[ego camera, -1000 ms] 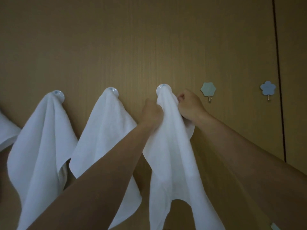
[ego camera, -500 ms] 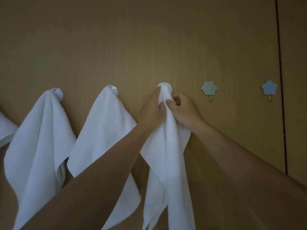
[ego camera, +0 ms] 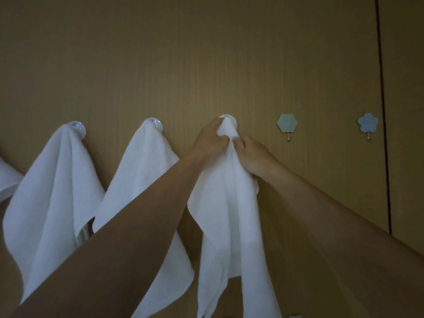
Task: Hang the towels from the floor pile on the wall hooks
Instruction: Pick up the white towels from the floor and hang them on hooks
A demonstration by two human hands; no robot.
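Both hands bunch the top of a white towel [ego camera: 231,203] at a round white hook [ego camera: 229,118] on the wooden wall [ego camera: 206,53]: the left hand [ego camera: 210,141] curls its fingers round the fabric just under the hook, the right hand [ego camera: 254,154] pinches it from the right. Left of it, two more towels [ego camera: 52,191] [ego camera: 142,171] hang from round hooks; to the right are two bare flower-shaped hooks [ego camera: 287,123] [ego camera: 367,122].

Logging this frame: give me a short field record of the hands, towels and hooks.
left hand: grips top of third towel at round hook
right hand: pinches same towel, just below
already hung: left towel, middle towel, each on a round hook
left edge: part of another towel
bare hooks: green flower hook, blue flower hook
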